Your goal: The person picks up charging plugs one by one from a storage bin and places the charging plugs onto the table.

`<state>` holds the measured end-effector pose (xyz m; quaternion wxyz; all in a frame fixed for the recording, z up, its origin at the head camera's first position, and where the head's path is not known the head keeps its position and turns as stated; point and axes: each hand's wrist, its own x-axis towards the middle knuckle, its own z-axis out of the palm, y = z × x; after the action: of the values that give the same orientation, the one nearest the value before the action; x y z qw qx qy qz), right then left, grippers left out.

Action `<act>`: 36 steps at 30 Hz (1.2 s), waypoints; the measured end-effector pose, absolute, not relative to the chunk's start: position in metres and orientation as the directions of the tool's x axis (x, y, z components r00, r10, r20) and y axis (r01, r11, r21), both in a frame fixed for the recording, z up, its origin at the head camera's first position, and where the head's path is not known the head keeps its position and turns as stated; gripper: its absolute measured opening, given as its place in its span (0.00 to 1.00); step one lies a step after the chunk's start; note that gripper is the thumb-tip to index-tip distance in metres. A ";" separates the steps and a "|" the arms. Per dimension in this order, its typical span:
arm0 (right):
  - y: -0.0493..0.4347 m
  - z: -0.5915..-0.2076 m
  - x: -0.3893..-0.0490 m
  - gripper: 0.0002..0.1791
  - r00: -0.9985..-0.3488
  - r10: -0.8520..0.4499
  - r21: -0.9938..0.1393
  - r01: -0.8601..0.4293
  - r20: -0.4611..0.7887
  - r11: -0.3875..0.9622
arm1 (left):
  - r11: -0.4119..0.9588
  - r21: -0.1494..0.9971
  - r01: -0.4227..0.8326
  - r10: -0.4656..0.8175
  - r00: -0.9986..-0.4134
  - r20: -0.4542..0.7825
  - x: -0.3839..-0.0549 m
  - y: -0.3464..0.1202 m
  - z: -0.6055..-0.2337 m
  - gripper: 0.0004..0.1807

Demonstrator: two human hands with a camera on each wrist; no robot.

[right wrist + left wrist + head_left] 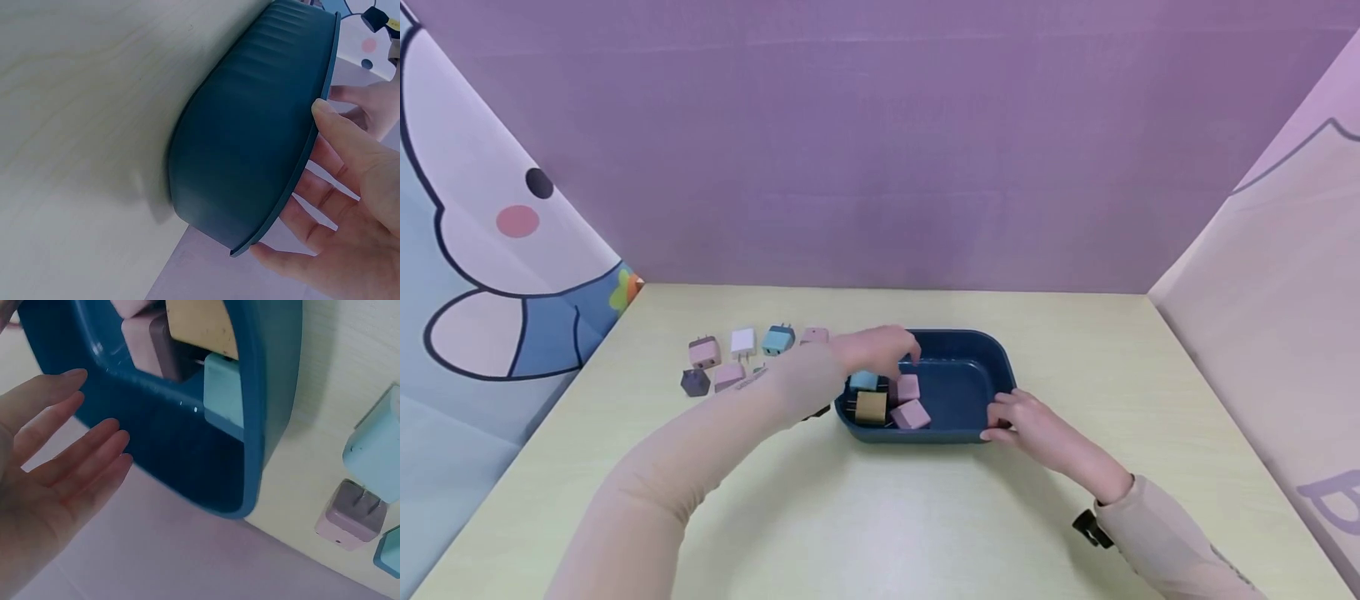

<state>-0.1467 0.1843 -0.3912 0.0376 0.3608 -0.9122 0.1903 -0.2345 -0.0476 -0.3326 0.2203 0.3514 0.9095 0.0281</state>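
Observation:
A dark blue plastic tray sits on the table with several wall chargers in its left part. Among them are a yellow charger, a light blue charger and pink chargers. Above these, my left hand hangs over the tray. In the left wrist view its fingers are spread loosely, with nothing held. My right hand grips the tray's right end near the front corner. Seen from the right wrist, the thumb lies at the rim and the other fingers reach past it.
Left of the tray lie more chargers: a white charger, a blue charger, a pink charger and a dark purple charger. My left forearm partly hides this group. A purple backdrop stands behind the table.

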 end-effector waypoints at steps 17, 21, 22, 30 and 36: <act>0.184 -0.391 -0.148 0.09 -0.736 -0.647 -0.309 -0.674 0.201 0.671 | 0.773 0.118 0.623 0.588 -0.634 -0.502 -0.230 -0.024 -0.353 0.31; 0.184 -0.391 -0.148 0.09 -0.732 -0.649 -0.310 -0.678 0.206 0.667 | 0.782 0.097 0.616 0.568 -0.639 -0.519 -0.228 -0.022 -0.356 0.30; 0.184 -0.391 -0.148 0.10 -0.731 -0.650 -0.312 -0.679 0.207 0.665 | 0.783 0.098 0.614 0.566 -0.638 -0.522 -0.227 -0.022 -0.357 0.29; 0.184 -0.392 -0.148 0.10 -0.730 -0.652 -0.316 -0.680 0.206 0.662 | 0.777 0.104 0.621 0.570 -0.624 -0.534 -0.227 -0.019 -0.362 0.25; 0.185 -0.392 -0.148 0.10 -0.733 -0.649 -0.319 -0.676 0.204 0.664 | 0.767 0.122 0.630 0.586 -0.610 -0.533 -0.229 -0.020 -0.365 0.18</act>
<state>-0.1479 0.1847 -0.3920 0.0361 0.3634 -0.9114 0.1897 -0.2295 -0.0202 -0.3647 0.2825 0.3390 0.8965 -0.0388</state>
